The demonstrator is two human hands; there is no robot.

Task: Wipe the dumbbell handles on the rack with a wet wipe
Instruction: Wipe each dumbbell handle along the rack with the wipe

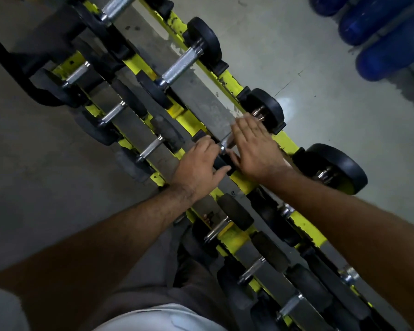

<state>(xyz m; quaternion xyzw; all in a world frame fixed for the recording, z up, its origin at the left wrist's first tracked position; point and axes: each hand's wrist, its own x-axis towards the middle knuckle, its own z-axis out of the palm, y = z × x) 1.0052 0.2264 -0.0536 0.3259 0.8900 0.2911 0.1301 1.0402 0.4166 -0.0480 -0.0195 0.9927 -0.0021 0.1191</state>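
Observation:
A yellow rack (283,142) runs diagonally through the head view and carries several black-headed dumbbells with chrome handles. My left hand (198,163) grips the near black head (221,162) of one dumbbell on the upper rail. My right hand (256,149) lies flat over that dumbbell's handle (225,145), fingers straight and pointing toward its far head (269,111). Only a short chrome piece of the handle shows between my hands. No wet wipe is visible; whatever is under my right palm is hidden.
Neighbouring dumbbells (184,63) sit on the upper rail on both sides, and smaller ones (153,146) fill the lower rail. Blue cylindrical objects (380,32) lie on the grey floor at the top right. My legs stand close to the rack's near side.

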